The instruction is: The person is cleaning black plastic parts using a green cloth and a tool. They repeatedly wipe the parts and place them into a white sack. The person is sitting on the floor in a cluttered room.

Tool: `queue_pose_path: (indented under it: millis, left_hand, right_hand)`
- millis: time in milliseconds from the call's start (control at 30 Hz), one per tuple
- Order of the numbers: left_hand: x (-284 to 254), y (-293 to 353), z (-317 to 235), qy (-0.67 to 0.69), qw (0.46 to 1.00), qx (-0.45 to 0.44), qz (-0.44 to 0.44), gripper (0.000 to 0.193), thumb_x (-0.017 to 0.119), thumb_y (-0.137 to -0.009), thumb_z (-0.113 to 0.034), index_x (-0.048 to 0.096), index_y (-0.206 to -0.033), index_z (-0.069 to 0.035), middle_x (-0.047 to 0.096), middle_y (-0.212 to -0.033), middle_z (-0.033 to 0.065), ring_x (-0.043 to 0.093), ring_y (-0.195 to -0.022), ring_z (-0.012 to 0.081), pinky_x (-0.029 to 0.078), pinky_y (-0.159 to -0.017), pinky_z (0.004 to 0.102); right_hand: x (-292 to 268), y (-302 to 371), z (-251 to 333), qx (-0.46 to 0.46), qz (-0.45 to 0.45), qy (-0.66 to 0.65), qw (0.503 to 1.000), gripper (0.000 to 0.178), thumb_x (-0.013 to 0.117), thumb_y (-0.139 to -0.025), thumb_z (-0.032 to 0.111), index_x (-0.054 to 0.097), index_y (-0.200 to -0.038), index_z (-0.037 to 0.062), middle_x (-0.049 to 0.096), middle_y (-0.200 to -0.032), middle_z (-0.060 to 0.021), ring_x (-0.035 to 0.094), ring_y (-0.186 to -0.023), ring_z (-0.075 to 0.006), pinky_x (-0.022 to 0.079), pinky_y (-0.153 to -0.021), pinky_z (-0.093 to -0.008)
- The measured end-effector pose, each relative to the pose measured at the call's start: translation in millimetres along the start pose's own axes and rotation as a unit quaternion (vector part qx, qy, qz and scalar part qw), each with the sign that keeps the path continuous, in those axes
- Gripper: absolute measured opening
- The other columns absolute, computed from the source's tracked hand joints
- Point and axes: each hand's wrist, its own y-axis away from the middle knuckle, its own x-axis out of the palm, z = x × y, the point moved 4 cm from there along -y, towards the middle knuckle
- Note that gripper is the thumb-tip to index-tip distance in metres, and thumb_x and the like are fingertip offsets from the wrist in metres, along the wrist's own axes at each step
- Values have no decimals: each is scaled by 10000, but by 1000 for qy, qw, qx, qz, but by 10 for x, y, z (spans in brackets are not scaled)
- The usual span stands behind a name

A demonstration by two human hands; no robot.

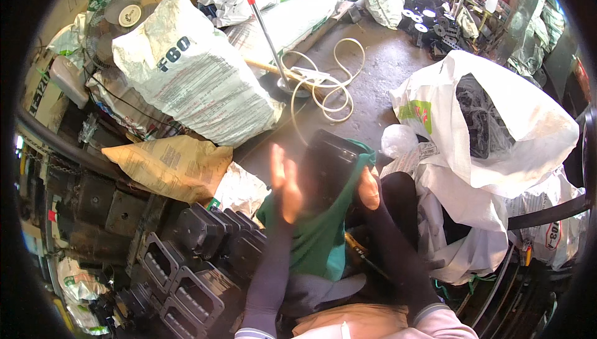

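A black, glossy, box-like plastic part (333,155) is held up in front of me over a green cloth (320,246) that drapes down across my lap. My right hand (369,190) grips the part's right side, with the cloth bunched between. Motion slightly blurs my left hand (286,183), which is open at the part's left side, fingers stretched upward. Whether that palm touches the part I cannot tell. Left of my left forearm, several similar black plastic housings (202,230) are stacked close together, along with black open frames (181,289).
A large white sack (528,112) holding black parts in clear wrap stands at right. Ahead left are a white printed sack (211,84), a brown paper bag (171,162) and a fan (127,18). A pale coiled cable (348,81) and a red-handled rod (264,28) are on the floor ahead.
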Motion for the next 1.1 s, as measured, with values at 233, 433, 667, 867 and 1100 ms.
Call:
queue_pose_path:
  millis: [233, 433, 667, 867, 1100]
  left_hand:
    - [-253, -25, 155, 310, 908, -259, 108, 519, 455, -1036, -461, 615, -1164, 16, 666, -1099, 88, 615, -984, 170, 470, -886, 299]
    - [-324, 138, 45, 329, 893, -306, -19, 403, 490, -1039, -401, 651, -1025, -31, 650, -891, 20, 594, -770, 108, 487, -673, 252]
    - [-594, 246, -140, 235, 943, -207, -111, 534, 396, -1059, -444, 614, -1178, 29, 666, -1043, 90, 627, -922, 167, 502, -815, 278]
    - [-634, 832, 133, 258, 903, -276, -206, 563, 394, -1057, -451, 597, -1204, 53, 653, -1101, 87, 607, -971, 165, 482, -877, 280]
    - [-521, 1029, 166, 343, 845, -315, -264, 504, 417, -1064, -404, 633, -1167, 39, 676, -1079, 97, 604, -951, 159, 473, -839, 293]
  right_hand:
    - [-64, -107, -304, -101, 28, 148, 983, 233, 513, -1037, 243, 625, -1030, 38, 654, -871, -51, 630, -682, -127, 524, -572, -274]
    - [283, 355, -253, -47, 76, 80, 993, 180, 567, -1008, 160, 628, -1122, 35, 657, -1014, -45, 628, -878, -116, 521, -731, -266]
    - [271, 768, -91, 55, -54, 301, 950, 221, 528, -981, 69, 610, -1178, 13, 658, -1082, -75, 619, -927, -136, 512, -804, -287]
    - [676, 822, 567, -235, 75, 308, 919, 458, 632, -897, 165, 536, -1327, 40, 619, -1155, -162, 624, -1032, -270, 498, -892, -375]
    - [1647, 958, 153, -327, 300, 629, 638, 800, 713, -795, 299, 386, -1442, -39, 370, -1475, -301, 398, -1320, -498, 299, -1120, -552]
